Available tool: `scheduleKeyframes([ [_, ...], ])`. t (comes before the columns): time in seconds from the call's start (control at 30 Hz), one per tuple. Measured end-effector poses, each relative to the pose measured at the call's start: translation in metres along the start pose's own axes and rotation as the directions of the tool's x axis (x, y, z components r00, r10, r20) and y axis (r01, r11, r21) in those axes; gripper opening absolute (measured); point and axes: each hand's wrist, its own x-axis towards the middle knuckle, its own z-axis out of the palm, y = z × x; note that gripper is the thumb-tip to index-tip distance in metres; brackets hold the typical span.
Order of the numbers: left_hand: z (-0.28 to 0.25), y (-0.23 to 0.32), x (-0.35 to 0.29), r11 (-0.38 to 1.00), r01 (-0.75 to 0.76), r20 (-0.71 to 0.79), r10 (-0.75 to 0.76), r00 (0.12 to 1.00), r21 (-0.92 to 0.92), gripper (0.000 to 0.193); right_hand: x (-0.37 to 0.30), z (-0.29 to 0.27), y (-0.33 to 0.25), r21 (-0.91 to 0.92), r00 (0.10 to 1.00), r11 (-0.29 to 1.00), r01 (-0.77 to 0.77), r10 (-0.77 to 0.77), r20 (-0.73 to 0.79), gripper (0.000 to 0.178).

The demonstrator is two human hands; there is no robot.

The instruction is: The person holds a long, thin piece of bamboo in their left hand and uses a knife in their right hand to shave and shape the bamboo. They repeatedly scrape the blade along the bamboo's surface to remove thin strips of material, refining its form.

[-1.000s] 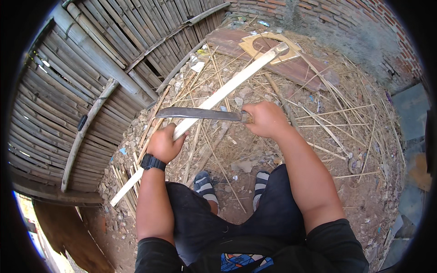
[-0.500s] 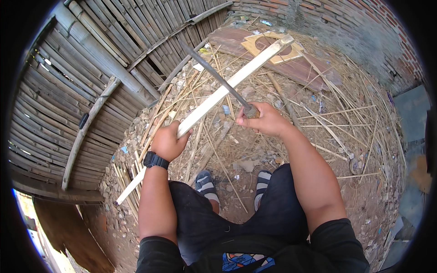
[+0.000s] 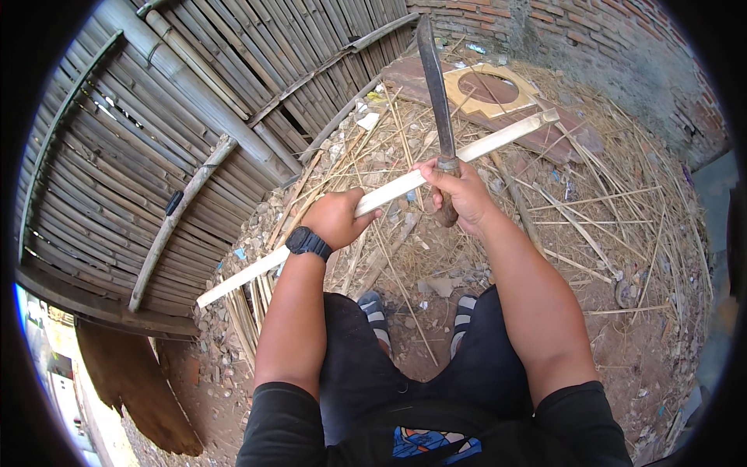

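My left hand [image 3: 336, 219], with a dark watch on its wrist, is closed round a long pale bamboo strip [image 3: 401, 187]. The strip slants from low on the left up to the far right, and its far end looks rougher and darker. In my right hand [image 3: 465, 194] is a machete [image 3: 438, 93] with a wooden handle, its dark blade pointing up and away from me. The fingers of that hand also touch the strip, where the blade's base crosses it.
A bamboo slat wall [image 3: 194, 93] stands on the left, a brick wall [image 3: 576, 39] at the back right. Thin bamboo sticks [image 3: 599, 210], stones and straw litter the ground. Farther off, a yellowish board with a round hole [image 3: 517, 78] lies on a reddish-brown board [image 3: 408, 74].
The machete has swung from pointing far left to nearly upright, its face more visible. The strip has turned flatter, its far end lower and farther right. My right hand now touches the strip.
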Motion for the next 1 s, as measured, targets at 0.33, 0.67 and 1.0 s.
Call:
scheduleKeyframes([
  [0.33,-0.071,0.019,-0.051,0.941,-0.210,-0.451,0.071,0.890,-0.266,0.040,-0.001,-0.051,-0.007,0.150,0.910,0.985,0.086,-0.016,-0.414,0.023],
  [0.67,0.013,-0.105,-0.186,-0.114,0.128,0.172,-0.644,0.746,-0.985,0.109,-0.004,-0.042,-0.017,0.338,0.927,0.934,0.118,0.018,-0.374,0.023],
  [1.0,-0.103,-0.103,-0.110,-0.222,-0.838,-0.563,-0.653,0.507,-0.498,0.089,-0.009,-0.047,-0.008,0.397,0.966,0.918,0.005,0.099,-0.240,0.032],
])
